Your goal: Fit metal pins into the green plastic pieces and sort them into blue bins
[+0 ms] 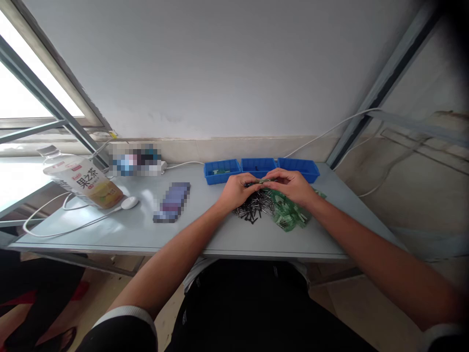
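My left hand (237, 190) and my right hand (293, 186) meet over the table with fingertips pinched together. Between them is a small greenish packet (266, 180), held by both; its details are too small to make out. Below my left hand lies a loose pile of dark screws (252, 210). A heap of small green plastic packets (289, 215) sits under and in front of my right hand. Behind the hands stand three blue bins in a row: the left bin (222, 171) holds a few greenish pieces, beside the middle bin (258, 166) and the right bin (298, 168), both partly covered by my hands.
A bottle of fruit tea (84, 181) leans at the table's left, near a white cable with a round white charger (129, 203). A blurred phone-shaped object (172, 202) lies left of my arm. Metal posts flank the table (128, 234); another person's leg shows lower left.
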{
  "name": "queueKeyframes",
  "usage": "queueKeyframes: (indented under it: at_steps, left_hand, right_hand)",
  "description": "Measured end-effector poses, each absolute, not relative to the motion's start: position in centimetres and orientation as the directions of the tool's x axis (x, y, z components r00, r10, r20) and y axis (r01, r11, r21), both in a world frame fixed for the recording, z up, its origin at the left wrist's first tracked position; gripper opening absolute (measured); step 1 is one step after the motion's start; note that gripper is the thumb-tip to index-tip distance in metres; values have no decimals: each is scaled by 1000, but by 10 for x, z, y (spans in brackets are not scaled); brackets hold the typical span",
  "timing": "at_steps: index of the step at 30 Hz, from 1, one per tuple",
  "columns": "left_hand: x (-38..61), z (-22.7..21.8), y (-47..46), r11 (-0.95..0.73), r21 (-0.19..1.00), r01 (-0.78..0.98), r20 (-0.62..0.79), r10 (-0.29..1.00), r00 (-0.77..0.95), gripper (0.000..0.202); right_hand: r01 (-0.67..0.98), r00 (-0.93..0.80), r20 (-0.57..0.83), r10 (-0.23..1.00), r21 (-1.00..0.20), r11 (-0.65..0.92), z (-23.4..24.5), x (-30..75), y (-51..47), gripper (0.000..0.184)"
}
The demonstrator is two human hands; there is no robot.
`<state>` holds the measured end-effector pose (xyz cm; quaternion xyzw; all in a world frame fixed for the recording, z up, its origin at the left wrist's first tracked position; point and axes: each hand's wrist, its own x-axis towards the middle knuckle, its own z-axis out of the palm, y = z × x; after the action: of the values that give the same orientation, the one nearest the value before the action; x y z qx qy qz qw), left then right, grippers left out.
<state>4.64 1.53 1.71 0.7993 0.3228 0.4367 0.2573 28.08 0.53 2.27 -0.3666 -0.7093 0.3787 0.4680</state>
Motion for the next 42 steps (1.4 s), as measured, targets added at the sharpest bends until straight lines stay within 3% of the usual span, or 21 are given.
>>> queueKeyframes:
  at_steps: [16,28,42]
  left_hand:
    - [47,25,7,-691,657,301,540,710,451,26]
    - [49,23,7,-660,644,388,562,752,345,20]
    - [50,23,3,-713,607,352,578,699,421,11]
  right_hand:
    - [161,-273,420,865,-867,472,17,281,10,32]
    - [243,-209,359,910,-882,404,25,279,1,39]
    - [367,-353,443,824,-745,557,29,277,-6,9]
